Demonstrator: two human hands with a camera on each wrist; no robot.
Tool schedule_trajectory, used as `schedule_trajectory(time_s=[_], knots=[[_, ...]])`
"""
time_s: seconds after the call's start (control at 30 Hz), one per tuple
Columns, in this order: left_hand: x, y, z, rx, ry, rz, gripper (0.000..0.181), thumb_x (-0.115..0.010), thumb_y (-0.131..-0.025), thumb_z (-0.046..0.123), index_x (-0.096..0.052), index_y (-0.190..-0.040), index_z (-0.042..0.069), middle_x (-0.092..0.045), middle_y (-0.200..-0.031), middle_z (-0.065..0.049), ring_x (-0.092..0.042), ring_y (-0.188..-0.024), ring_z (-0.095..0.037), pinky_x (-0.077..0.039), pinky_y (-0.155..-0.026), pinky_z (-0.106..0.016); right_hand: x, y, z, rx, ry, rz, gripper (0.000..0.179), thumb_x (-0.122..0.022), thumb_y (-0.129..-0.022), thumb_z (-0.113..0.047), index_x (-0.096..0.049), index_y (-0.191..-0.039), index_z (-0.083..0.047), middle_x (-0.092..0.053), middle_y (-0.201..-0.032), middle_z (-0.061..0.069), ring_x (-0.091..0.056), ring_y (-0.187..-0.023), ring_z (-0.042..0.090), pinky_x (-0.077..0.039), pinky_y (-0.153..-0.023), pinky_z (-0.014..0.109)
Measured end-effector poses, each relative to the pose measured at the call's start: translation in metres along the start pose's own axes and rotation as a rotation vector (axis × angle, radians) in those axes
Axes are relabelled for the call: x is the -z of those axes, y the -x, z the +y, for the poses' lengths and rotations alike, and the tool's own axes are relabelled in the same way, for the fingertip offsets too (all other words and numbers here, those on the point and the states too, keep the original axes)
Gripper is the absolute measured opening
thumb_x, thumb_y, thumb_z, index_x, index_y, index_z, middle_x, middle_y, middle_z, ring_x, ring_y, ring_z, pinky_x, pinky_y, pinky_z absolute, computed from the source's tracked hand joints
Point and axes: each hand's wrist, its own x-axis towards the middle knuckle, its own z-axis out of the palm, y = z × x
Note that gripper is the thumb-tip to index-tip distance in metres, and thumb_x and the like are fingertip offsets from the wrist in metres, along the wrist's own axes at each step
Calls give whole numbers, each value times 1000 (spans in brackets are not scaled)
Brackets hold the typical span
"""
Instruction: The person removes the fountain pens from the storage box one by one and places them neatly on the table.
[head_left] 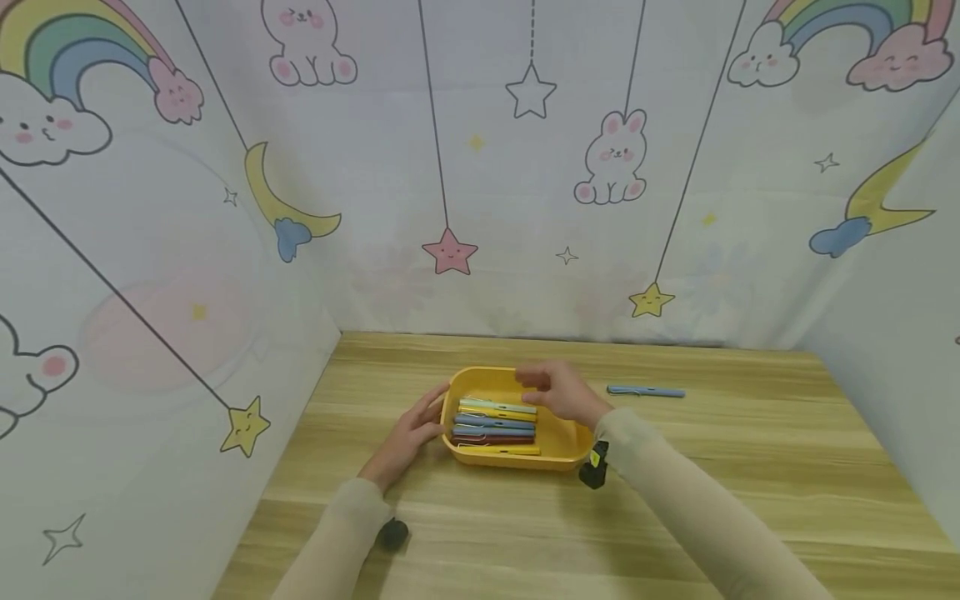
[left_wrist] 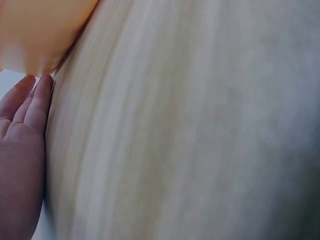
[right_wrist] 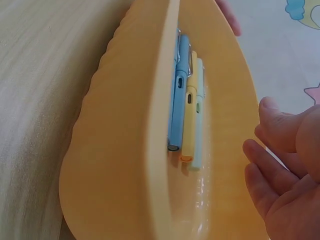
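A yellow plastic basket (head_left: 487, 460) stands on the table with several clipped pens (head_left: 495, 422) lying side by side in its left part. Among them are a mint pen (right_wrist: 198, 115), a yellow pen (right_wrist: 189, 110), blue ones, a dark red pen (head_left: 495, 440) and another yellow one at the front. My left hand (head_left: 405, 437) touches the basket's left end with its fingers extended. Over the basket's back right side is my right hand (head_left: 562, 392), fingers slightly bent and nothing between them. In the right wrist view its thumb stands apart from the fingers.
One blue pen (head_left: 647, 391) lies on the wood-grain table (head_left: 510, 533) to the right of the basket. Cloth walls (head_left: 525, 192) printed with stars, rabbits and rainbows rise at the back and both sides. A black wrist device (head_left: 595, 467) hangs below the right sleeve.
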Motion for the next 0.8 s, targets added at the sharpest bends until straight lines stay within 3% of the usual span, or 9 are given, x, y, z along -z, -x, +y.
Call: schedule_trajectory(time_s=[0.17, 0.43, 0.8], knots=[[1, 0, 0, -7, 6, -4, 66, -58, -105, 12, -36, -164, 33, -39, -167, -9, -43, -151, -32, -28, -124, -56, -5, -3, 3, 9, -7, -20, 44, -70, -99, -3, -64, -143, -1, -67, -141, 15, -64, -130, 35, -53, -106, 49], [1, 0, 0, -3, 6, -7, 66, -57, -105, 11, -36, -164, 33, -39, -167, -10, -42, -151, -31, -28, -124, -56, -11, -8, 6, -9, 82, -75, 46, -72, -98, -4, -64, -144, -3, -67, -141, 14, -64, -130, 34, -53, -106, 49], [0, 0, -1, 2, -4, 8, 67, -58, -105, 12, -36, -164, 34, -39, -167, -8, -36, -155, -26, -26, -125, -55, -20, -11, 8, -23, 100, -99, 42, -70, -97, 3, -67, -139, -1, -75, -127, 14, -70, -120, 30, -58, -99, 44]])
